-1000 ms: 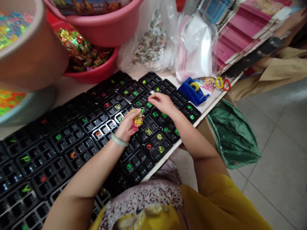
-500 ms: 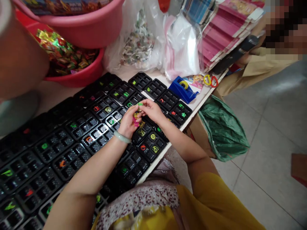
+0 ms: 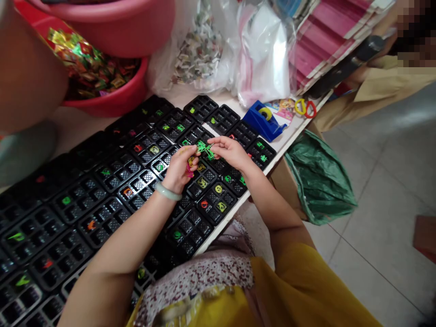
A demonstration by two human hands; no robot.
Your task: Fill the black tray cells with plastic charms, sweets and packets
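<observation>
Hands (image 3: 177,171) pinching green pieces (image 3: 201,146), black trays (image 3: 186,230)

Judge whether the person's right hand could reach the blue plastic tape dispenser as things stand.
Probably yes: only low black plastic trays lie between the right hand and the tape dispenser, though that hand appears to pinch small bright green pieces.

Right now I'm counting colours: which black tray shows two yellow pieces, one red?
The tray at the table edge between those showing one and two green pieces; no other clearly shows that mix.
</observation>
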